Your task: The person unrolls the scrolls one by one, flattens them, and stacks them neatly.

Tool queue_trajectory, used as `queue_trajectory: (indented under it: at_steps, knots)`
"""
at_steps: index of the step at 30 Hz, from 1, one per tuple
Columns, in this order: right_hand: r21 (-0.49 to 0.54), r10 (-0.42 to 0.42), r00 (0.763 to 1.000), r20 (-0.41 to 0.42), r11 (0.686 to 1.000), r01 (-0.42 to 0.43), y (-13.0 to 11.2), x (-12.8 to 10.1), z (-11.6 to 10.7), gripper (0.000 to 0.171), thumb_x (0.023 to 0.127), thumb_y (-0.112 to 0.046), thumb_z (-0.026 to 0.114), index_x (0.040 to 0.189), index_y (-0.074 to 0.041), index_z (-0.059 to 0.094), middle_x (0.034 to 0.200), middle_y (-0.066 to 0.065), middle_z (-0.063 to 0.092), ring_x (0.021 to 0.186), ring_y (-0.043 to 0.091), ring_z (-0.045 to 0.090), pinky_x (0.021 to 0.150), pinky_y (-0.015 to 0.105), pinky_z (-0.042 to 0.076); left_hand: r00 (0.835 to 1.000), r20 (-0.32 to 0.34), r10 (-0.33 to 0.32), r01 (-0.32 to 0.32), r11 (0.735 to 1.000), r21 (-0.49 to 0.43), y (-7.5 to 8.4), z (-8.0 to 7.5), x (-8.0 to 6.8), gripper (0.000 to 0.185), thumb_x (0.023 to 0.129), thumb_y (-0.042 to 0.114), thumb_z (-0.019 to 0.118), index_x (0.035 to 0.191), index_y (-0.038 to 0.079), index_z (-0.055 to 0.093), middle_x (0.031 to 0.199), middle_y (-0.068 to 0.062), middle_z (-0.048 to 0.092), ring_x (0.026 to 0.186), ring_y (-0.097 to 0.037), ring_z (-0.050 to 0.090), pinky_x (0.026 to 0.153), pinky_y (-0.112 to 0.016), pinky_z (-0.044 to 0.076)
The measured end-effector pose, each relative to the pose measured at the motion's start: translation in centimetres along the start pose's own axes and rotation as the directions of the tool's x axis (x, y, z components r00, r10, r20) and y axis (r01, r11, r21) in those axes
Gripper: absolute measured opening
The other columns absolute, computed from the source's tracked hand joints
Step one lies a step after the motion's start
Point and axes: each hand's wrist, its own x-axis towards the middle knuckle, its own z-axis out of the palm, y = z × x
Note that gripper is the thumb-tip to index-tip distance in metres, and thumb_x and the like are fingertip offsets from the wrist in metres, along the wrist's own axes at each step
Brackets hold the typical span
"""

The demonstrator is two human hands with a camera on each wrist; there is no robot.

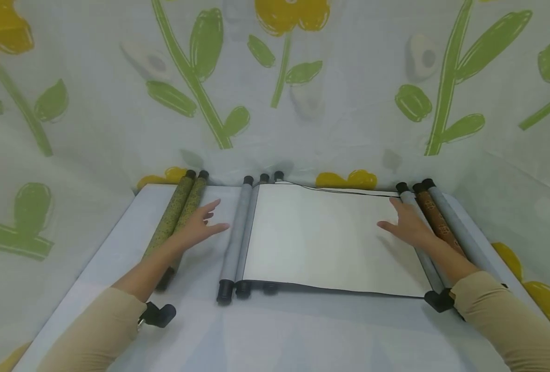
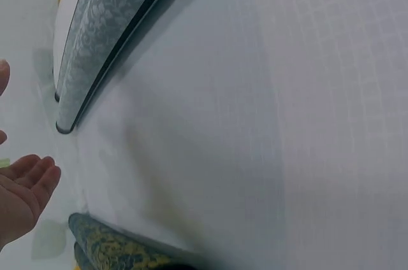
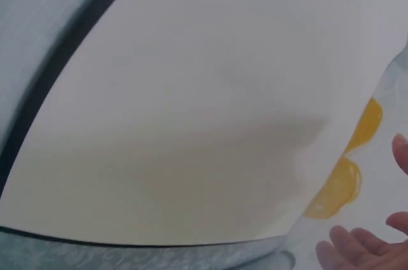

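Observation:
A hanging scroll lies partly unrolled in the middle of the table, its blank cream sheet [image 1: 321,237] facing up. Grey patterned rolls with black end knobs flank it, a left roll [image 1: 238,232] and a right roll [image 1: 430,266]. My left hand [image 1: 196,227] hovers with spread fingers between that left roll and a pair of green patterned scrolls [image 1: 170,214]. Over the sheet's right edge, my right hand [image 1: 410,225] is held with thumb and fingers apart, nearest the right roll. Neither hand grips anything. In the right wrist view a shadow falls across the sheet [image 3: 191,92].
On the far right lie a brown patterned scroll [image 1: 438,219] and another grey scroll [image 1: 458,225]. More black knobs [image 1: 278,175] show behind the sheet at the left. The white table [image 1: 256,336] meets a flower-printed cloth [image 1: 349,103] at the back.

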Motion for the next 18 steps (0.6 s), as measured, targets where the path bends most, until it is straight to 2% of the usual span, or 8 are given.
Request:
queue_trajectory:
  at_steps: [6, 12, 18]
  knots:
    - [-0.011, -0.014, 1.000, -0.013, 1.000, 0.014, -1.8, 0.0, 0.6, 0.088, 0.090, -0.035, 0.062, 0.147, 0.009, 0.012, 0.145, 0.040, 0.018, 0.131, 0.055, 0.019, 0.102, 0.066, 0.024, 0.998, -0.054, -0.026, 0.029, 0.998, 0.056, -0.5, -1.5, -0.9, 0.087, 0.088, 0.046, 0.062, 0.153, 0.013, 0.015, 0.153, -0.022, 0.023, 0.137, -0.042, 0.027, 0.105, -0.057, 0.031]
    - [-0.031, -0.028, 1.000, -0.005, 0.999, 0.028, -3.7, 0.1, 1.4, 0.086, 0.090, -0.037, 0.061, 0.148, 0.005, 0.013, 0.145, 0.038, 0.019, 0.132, 0.053, 0.023, 0.102, 0.064, 0.027, 0.994, -0.104, -0.021, 0.031, 0.995, 0.090, -1.5, -2.8, -1.3, 0.089, 0.088, 0.047, 0.062, 0.151, 0.004, 0.015, 0.153, -0.024, 0.022, 0.136, -0.045, 0.027, 0.105, -0.057, 0.029]
    - [-0.011, -0.035, 0.999, -0.005, 0.999, 0.034, -5.6, 0.3, 2.3, 0.085, 0.091, -0.035, 0.061, 0.150, 0.001, 0.012, 0.147, 0.035, 0.019, 0.132, 0.050, 0.026, 0.102, 0.062, 0.030, 0.988, -0.116, -0.100, 0.110, 0.991, 0.080, -2.5, -3.8, -1.8, 0.095, 0.087, 0.054, 0.059, 0.153, 0.011, 0.007, 0.155, -0.022, 0.014, 0.138, -0.044, 0.021, 0.107, -0.058, 0.025]
